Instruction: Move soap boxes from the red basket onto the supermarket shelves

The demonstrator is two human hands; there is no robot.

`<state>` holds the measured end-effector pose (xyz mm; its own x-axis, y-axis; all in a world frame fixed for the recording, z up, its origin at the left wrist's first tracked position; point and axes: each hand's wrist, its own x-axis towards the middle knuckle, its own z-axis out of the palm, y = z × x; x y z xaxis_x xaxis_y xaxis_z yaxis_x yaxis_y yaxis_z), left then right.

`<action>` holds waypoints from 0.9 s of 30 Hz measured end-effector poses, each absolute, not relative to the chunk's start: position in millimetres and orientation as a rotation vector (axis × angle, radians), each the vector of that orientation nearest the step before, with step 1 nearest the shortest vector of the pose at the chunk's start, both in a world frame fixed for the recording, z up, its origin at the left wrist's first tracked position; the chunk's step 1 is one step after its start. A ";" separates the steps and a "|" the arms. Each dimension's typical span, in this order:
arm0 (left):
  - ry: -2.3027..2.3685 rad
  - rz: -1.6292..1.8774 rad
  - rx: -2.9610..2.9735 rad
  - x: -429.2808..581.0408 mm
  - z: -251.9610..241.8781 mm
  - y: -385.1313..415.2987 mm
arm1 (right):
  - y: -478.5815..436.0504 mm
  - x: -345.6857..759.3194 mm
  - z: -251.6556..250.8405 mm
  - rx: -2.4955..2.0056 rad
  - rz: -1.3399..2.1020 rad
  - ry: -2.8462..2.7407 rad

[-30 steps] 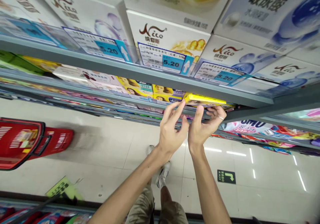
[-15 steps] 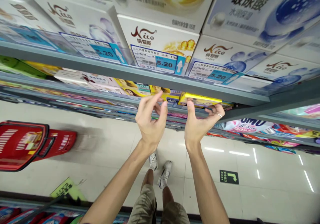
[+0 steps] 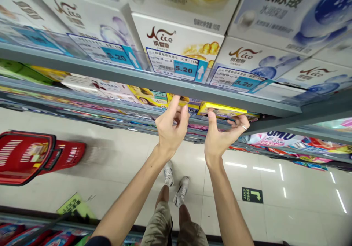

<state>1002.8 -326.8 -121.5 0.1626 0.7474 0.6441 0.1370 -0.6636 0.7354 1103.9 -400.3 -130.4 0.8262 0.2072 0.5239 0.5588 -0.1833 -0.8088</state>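
On the shelf below the white boxes, my right hand point(image 3: 220, 139) grips a yellow box point(image 3: 222, 109). Its thumb presses the front face, and the other fingers bend around the right end, partly hidden. A ring is on one finger. My left hand point(image 3: 172, 130) is just left of it, in front of more yellow soap boxes point(image 3: 150, 96). Its forefinger and thumb are apart, the other fingers are curled, and nothing shows between them. The forefinger tip reaches the shelf opening; I cannot tell whether it touches a box.
Above my hands runs a shelf edge point(image 3: 154, 78) with price labels and white Nice boxes point(image 3: 162, 37). A red shopping basket point(image 3: 66, 158) on the floor at left holds some packages. Laundry bags point(image 3: 283, 138) fill the shelf at right. A floor exit sign point(image 3: 252, 195) lies behind.
My left hand has moved slightly right and up, nearer the yellow boxes, with thumb and forefinger closer together. My right hand keeps its hold on the yellow box. The view has shifted slightly.
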 end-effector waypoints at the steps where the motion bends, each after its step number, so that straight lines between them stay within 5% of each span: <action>1: 0.834 1.519 1.913 1004.0 -122.9 -326.5 | -400.0 1103.9 -130.7 -1.750 -0.355 -0.589; 14: 0.775 1.278 2.086 1005.6 -137.8 -310.8 | -399.6 1104.7 -132.6 -1.756 -0.352 -0.591; 27: 0.890 1.411 2.126 1016.1 -144.2 -313.8 | -390.2 1101.8 -132.5 -1.771 -0.412 -0.520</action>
<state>1016.1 -313.8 -144.2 0.2738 0.7158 0.6424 0.2718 -0.6983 0.6622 1101.8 -390.2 -132.5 0.8382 0.1319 0.5291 0.5453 -0.2155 -0.8101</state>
